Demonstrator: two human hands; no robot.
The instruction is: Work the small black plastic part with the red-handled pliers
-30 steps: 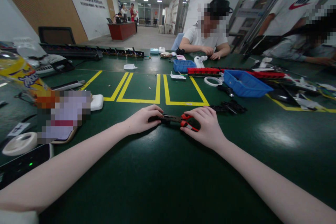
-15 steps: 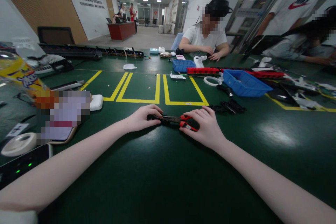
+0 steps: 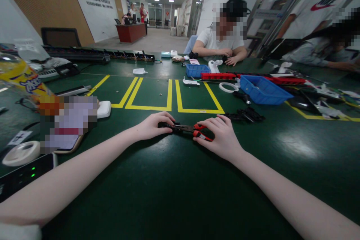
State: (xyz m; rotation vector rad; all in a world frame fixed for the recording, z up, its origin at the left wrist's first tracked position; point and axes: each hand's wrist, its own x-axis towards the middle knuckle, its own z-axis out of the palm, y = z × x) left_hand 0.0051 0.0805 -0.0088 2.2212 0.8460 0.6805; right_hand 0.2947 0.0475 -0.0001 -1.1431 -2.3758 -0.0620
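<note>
My right hand (image 3: 221, 135) is closed round the red and black handles of a pair of pliers (image 3: 200, 133). The jaws point left and meet a small black part (image 3: 164, 125). My left hand (image 3: 154, 125) pinches that part between thumb and fingers, which cover much of it. Whether the jaws grip the part or only touch it, I cannot tell. Both hands are low over the green table (image 3: 180, 180), just this side of the yellow tape lines. Several black pieces (image 3: 246, 114) lie in a heap beyond my right hand.
A blue bin (image 3: 263, 90) and a white ring (image 3: 228, 87) are at right, beside red strips (image 3: 219, 76). At left are a drink bottle (image 3: 26, 82), a phone (image 3: 69, 127), a tape roll (image 3: 21, 153) and a black device (image 3: 28, 176). A person (image 3: 225, 37) sits across the table.
The whole view has shifted very slightly. My hands, the pliers and the black part keep practically the same pose.
</note>
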